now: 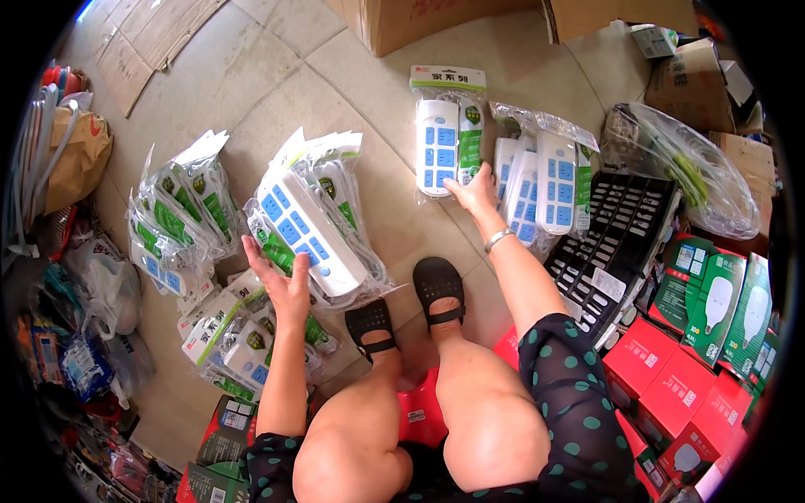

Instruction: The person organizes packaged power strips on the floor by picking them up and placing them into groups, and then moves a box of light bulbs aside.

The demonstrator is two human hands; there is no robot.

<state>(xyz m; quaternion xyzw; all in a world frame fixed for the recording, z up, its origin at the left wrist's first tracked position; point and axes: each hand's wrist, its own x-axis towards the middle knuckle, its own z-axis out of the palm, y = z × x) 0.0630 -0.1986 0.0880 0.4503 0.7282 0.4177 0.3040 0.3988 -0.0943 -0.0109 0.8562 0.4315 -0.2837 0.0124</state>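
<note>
Fingers (461, 186) on packaged power strip (439, 142)

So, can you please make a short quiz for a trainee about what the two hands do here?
1. True or false: the right hand rests on the lower edge of a single bagged power strip lying on the floor.
2. The left hand is open beside: A) the stack of bagged power strips, B) a cardboard box, C) the red boxes.
3. What is on the right wrist?

Key: 1 true; 2 A; 3 a bracelet.
</note>
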